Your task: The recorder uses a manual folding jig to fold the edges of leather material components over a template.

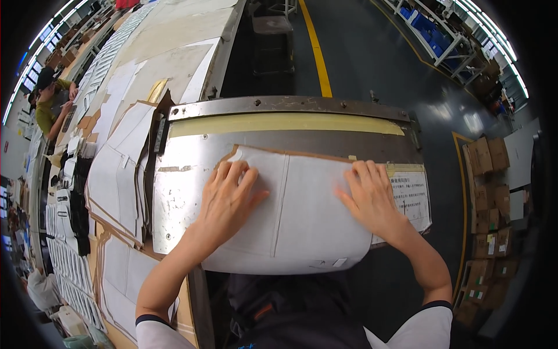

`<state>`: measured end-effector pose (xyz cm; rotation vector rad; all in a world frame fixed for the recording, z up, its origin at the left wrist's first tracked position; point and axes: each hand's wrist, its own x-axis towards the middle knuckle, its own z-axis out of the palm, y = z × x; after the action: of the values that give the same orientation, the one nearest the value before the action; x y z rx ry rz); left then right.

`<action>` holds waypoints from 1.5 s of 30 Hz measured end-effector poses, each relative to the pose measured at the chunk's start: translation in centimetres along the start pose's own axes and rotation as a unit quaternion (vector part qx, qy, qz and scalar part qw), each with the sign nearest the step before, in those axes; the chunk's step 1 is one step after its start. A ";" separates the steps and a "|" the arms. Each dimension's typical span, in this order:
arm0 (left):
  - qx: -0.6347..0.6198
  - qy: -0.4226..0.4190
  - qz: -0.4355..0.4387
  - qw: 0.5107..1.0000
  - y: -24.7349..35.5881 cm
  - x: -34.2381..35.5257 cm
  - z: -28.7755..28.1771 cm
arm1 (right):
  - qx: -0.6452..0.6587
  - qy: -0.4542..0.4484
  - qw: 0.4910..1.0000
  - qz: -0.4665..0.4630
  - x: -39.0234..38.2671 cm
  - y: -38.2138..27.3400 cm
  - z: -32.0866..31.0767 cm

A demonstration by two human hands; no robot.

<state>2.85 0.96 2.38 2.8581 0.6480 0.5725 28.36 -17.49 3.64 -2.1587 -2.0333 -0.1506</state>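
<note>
A white sheet-like panel with a brown far edge and a seam across it lies on a metal plate. Its near edge bends down over the plate's front, by my body. My left hand rests on the panel's left part, fingers bent toward the far edge and thumb spread. On the right part lies my right hand, its fingers near the far corner; its thumb is apart and slightly blurred. Both hands press from above, and neither is closed round anything.
A metal bar and yellow strip cross the plate's far side. A printed sheet lies at right. Stacked white panels stand at left. Beyond are a long table, a person, a stool and cardboard boxes.
</note>
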 end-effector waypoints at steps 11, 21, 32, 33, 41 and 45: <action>0.001 0.060 0.011 0.998 -1.1 -2.8 0.1 | 0.268 0.168 0.946 -0.063 10.1 -7.2 5.9; 0.008 0.035 -0.002 0.999 -2.1 -2.8 0.2 | 0.236 0.177 0.946 -0.132 12.1 -8.4 8.0; 0.024 0.009 -0.019 0.999 -2.0 -2.5 0.2 | 0.284 0.136 0.943 -0.110 12.4 -8.8 7.5; 0.027 0.008 -0.018 0.999 -1.9 -2.5 0.2 | 0.285 0.133 0.942 -0.114 12.3 -8.7 7.4; 0.027 -0.033 -0.015 0.999 -2.4 -1.8 0.3 | 0.177 0.169 0.958 -0.152 12.0 -9.5 7.4; 0.038 -0.050 -0.025 0.998 -2.0 -1.7 0.5 | 0.203 0.171 0.955 -0.135 12.0 -8.8 7.0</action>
<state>0.82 1.98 0.93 2.9083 0.7368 0.4030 20.01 -3.89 -0.44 -1.4929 -1.9389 -0.1190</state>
